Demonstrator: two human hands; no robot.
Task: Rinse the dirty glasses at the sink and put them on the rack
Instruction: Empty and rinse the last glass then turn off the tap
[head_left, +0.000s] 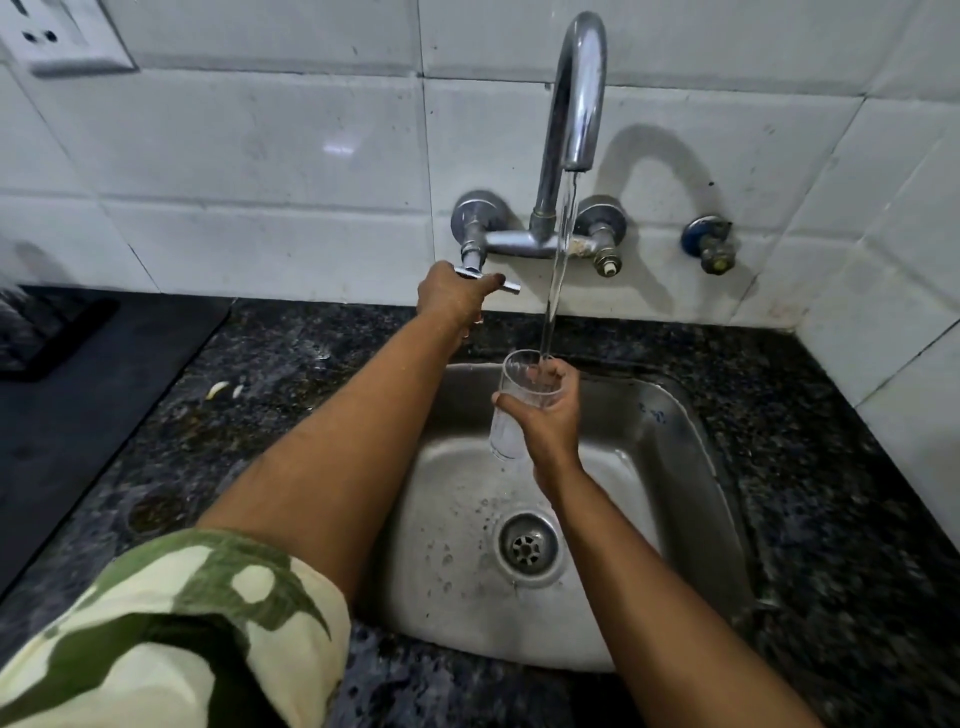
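Note:
A clear drinking glass (511, 415) is held upright over the steel sink (691, 467), its mouth under the running water stream (558, 275). My right hand (550, 410) is wrapped around the glass from the right side. My left hand (452, 296) reaches to the wall and grips the left tap handle (511, 286) of the chrome faucet (576, 104). Water falls from the spout into the glass.
Dark speckled granite counter (270, 395) surrounds the sink. A black mat (78, 395) lies on the left, with a blurred rack-like object (21, 322) at the far left edge. White tiled wall (260, 156) stands behind, with a socket (62, 36) top left and a spare valve (711, 249) on the right. The drain (527, 545) sits mid-basin.

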